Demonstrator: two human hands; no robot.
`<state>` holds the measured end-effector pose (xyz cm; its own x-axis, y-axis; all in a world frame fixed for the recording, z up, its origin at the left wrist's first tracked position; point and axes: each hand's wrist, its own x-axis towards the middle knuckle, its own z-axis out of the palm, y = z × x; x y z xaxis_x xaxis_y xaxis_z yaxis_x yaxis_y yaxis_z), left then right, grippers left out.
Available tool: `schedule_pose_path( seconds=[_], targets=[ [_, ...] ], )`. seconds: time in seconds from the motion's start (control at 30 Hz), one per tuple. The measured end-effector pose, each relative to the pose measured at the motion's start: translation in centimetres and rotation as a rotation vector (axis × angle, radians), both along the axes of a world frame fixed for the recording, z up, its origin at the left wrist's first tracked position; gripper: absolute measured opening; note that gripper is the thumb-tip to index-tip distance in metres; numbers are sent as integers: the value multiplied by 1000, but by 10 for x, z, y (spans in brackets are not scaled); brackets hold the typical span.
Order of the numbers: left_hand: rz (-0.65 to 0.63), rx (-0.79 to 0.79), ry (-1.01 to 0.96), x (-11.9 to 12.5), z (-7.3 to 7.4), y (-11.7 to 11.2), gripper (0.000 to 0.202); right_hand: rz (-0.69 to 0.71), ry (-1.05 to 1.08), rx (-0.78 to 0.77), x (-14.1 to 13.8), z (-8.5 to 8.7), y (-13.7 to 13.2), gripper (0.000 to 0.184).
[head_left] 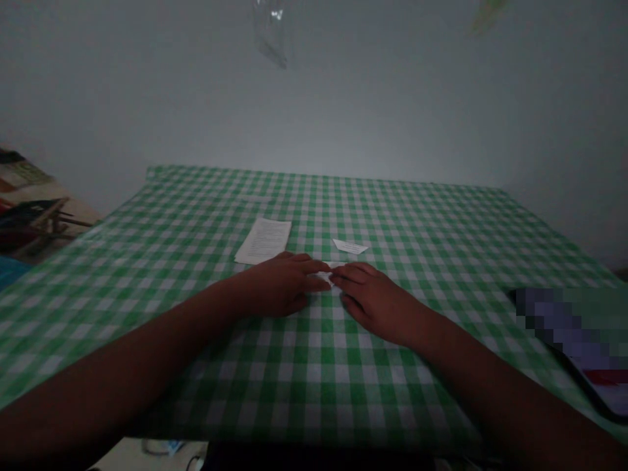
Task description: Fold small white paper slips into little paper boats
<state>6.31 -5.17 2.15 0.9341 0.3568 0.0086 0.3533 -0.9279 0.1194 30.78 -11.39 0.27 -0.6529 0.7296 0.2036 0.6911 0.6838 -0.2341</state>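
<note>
My left hand (282,284) rests on the tablecloth with its fingers reaching right over a small white piece of paper (336,264). From the other side, my right hand (375,297) meets it, and the fingertips of both hands press close together on the paper. Most of that paper is hidden under the fingers, so its shape cannot be made out. Just beyond my right hand lies a small folded paper (350,246) with printed lines. A stack of printed sheets (265,241) lies beyond my left hand.
A green and white checked tablecloth (314,366) covers the table. At the right edge lies a dark-rimmed device with a blurred screen (579,340). The table's far side meets a pale wall (373,111), where a clear plastic bag (269,33) hangs. Assorted items (39,209) stand off to the left.
</note>
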Motion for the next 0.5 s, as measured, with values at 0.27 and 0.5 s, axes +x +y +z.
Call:
schedule_pose_path(
  seconds=[0.27,0.5],
  targets=[
    [33,66,39,4,3,-8,48,-70,-18,9,1,5,-3,38],
    [53,71,51,6,5,-13,52,-96,-34,-14,4,3,-2,38]
  ],
)
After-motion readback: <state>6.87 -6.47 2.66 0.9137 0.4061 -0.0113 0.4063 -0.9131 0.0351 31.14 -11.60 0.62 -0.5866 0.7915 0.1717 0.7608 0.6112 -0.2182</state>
